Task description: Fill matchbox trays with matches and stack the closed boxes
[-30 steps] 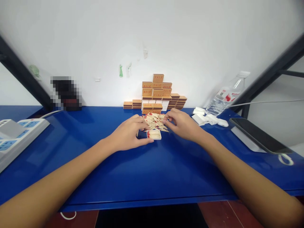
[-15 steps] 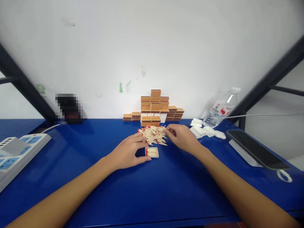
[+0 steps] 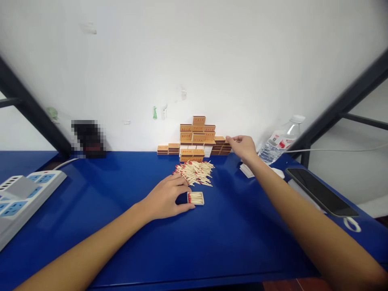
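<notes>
Curved in a wide C, the left hand (image 3: 165,198) lightly holds the left end of a white matchbox tray (image 3: 199,204), thumb tip against its near edge and index fingertip at its far left corner. The tray lies flat on the blue table (image 3: 194,246), holding a row of matchsticks (image 3: 197,197) with their red heads to the left. At the far left, a white power strip (image 3: 28,206) with blue sockets carries a plugged-in grey adapter (image 3: 22,188); at the right, a dark smartphone (image 3: 321,192) leans over something pale, a white cord loop (image 3: 352,224) beside its near end. Just beyond the tray spreads a heap of loose matches (image 3: 195,173), the left hand's fingers at its near left edge. Past the heap sit paired orange matchboxes (image 3: 192,154), before a taller stepped stack (image 3: 198,131) against the wall (image 3: 194,60). Two short piles (image 3: 168,149) stand to its left and brown-sided boxes (image 3: 220,148) to its right. Beside these, the right hand (image 3: 244,146) is raised with fingertips drawn together; whether they pinch or touch anything cannot be told. White objects (image 3: 247,171) lie partly behind its forearm, and farther right a clear water bottle (image 3: 280,139) tilts.
</notes>
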{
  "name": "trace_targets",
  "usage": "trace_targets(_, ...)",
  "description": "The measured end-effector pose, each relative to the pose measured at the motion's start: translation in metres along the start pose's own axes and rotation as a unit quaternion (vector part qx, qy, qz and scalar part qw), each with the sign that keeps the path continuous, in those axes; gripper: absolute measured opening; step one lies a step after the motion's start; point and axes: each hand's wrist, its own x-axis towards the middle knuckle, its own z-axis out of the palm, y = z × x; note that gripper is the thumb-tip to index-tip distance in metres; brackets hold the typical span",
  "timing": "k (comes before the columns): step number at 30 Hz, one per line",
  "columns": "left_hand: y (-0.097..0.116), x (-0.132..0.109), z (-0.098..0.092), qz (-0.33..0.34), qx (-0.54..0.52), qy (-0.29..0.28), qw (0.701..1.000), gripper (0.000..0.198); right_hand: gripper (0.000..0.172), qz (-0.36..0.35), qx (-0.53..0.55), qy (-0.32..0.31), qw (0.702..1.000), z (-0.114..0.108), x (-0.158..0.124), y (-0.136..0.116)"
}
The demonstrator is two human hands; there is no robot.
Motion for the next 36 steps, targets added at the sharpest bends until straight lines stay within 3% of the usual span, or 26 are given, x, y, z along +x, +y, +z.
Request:
trace_targets(5,0.003,0.000,0.001,0.011,0.041,0.032,0.999,0.042,0.031,0.084,0.029,-0.043,0.995,0.009,0.015,-0.022)
trace_targets(10,0.004,0.002,-0.007,-0.001,0.075,0.095,0.993,0.048,0.032,0.096,0.099,-0.033,0.990,-0.010,0.008,-0.033)
trace_targets(14,0.000,0.004,-0.015,-0.043,0.091,0.182,0.978,0.047,0.036,0.060,0.161,-0.046,0.984,-0.023,-0.037,-0.036)
trace_targets(16,-0.003,0.005,-0.018,-0.053,0.074,0.199,0.976,0.058,0.037,0.017,0.197,-0.149,0.969,-0.019,-0.074,-0.039)
trace_targets(18,-0.005,0.005,-0.019,-0.048,0.045,0.193,0.979,0.063,0.038,-0.038,0.220,-0.278,0.934,-0.009,-0.109,-0.042)
trace_targets(21,-0.007,0.005,-0.019,-0.018,0.012,0.183,0.983,0.046,0.039,-0.058,0.222,-0.374,0.898,0.004,-0.141,-0.044)
trace_targets(23,-0.008,0.005,-0.019,-0.012,0.007,0.181,0.983,0.037,0.038,-0.070,0.212,-0.387,0.895,0.006,-0.145,-0.041)
trace_targets(26,-0.014,0.005,-0.022,-0.037,0.008,0.165,0.985,0.036,0.040,-0.159,0.124,-0.390,0.898,-0.001,-0.139,-0.031)
trace_targets(28,-0.020,0.005,-0.025,-0.055,0.008,0.146,0.988,0.036,0.049,-0.229,0.022,-0.419,0.878,-0.007,-0.135,-0.026)
trace_targets(30,-0.025,0.005,-0.027,-0.066,0.007,0.124,0.990,0.036,0.044,-0.266,-0.046,-0.451,0.851,-0.011,-0.133,-0.024)
trace_targets(33,-0.029,0.005,-0.028,-0.074,0.011,0.093,0.993,0.035,0.029,-0.287,-0.044,-0.460,0.839,-0.012,-0.128,-0.023)
trace_targets(36,-0.030,0.006,-0.027,-0.082,0.010,0.066,0.994,0.037,0.034,-0.267,0.014,-0.458,0.848,-0.014,-0.114,-0.019)
